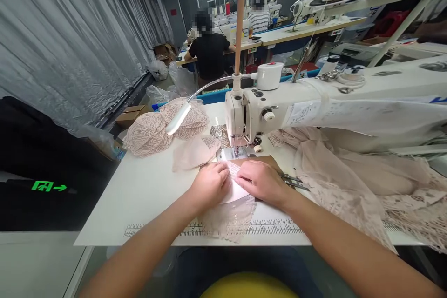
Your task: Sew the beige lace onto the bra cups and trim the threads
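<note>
A white sewing machine (240, 121) stands over the table, its needle and presser foot just beyond my hands. Pale pink lace fabric (228, 219) lies below the foot and reaches toward the table's front edge, with a smooth pale piece on it. My left hand (213, 181) rests on the fabric's left side, fingers bent together and pressed on it. On the right side, my right hand (260, 180) presses the same fabric with curled fingers. Dark-handled scissors (295, 182) lie right of my right hand, partly hidden.
Stacked lace pieces (150, 135) lie at the table's back left, below a lamp head (179, 118). Sheer pink fabric (345, 172) is heaped on the right. A printed ruler (275, 226) runs along the front edge. Two people sit at machines farther back.
</note>
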Action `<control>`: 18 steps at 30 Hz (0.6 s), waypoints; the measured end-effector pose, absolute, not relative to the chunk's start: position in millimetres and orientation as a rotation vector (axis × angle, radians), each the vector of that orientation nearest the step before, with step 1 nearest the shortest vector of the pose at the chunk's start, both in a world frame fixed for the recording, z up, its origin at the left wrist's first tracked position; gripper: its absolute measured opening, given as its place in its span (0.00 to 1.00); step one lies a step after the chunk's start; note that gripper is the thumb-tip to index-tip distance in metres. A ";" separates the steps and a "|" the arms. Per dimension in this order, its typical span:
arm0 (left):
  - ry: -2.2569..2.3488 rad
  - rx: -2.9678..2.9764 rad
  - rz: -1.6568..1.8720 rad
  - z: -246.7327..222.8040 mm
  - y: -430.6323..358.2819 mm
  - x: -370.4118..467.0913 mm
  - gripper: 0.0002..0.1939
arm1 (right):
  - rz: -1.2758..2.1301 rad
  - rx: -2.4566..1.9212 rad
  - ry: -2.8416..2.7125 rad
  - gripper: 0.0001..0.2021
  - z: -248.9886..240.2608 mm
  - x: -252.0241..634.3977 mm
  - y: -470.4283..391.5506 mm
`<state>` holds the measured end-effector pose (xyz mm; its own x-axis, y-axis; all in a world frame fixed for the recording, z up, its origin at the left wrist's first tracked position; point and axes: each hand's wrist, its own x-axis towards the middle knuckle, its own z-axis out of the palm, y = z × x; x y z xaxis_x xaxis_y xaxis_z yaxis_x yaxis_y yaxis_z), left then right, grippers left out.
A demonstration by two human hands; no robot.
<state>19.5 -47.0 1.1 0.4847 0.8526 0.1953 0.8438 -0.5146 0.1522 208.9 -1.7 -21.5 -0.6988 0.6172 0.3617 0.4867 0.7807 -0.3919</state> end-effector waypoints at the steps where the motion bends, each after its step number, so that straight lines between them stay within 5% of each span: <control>1: 1.507 2.707 0.362 -2.1 -44.4 22.5 0.14 | 0.340 -0.887 -2.504 0.13 -22.1 208.3 -1.0; 6: 1.367 2.761 0.258 -3.7 -31.8 28.1 0.16 | 0.260 -1.157 -2.471 0.07 -24.9 207.8 3.8; 18: 1.289 2.690 0.223 -9.0 -7.3 11.1 0.27 | 0.196 -1.258 -2.527 0.09 -26.9 204.5 9.1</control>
<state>11.1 -7.3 -9.0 0.6198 0.7818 0.0687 0.7594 -0.6195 0.1991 204.5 9.1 -26.9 -0.5661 0.7963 0.2134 0.7537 0.6048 -0.2572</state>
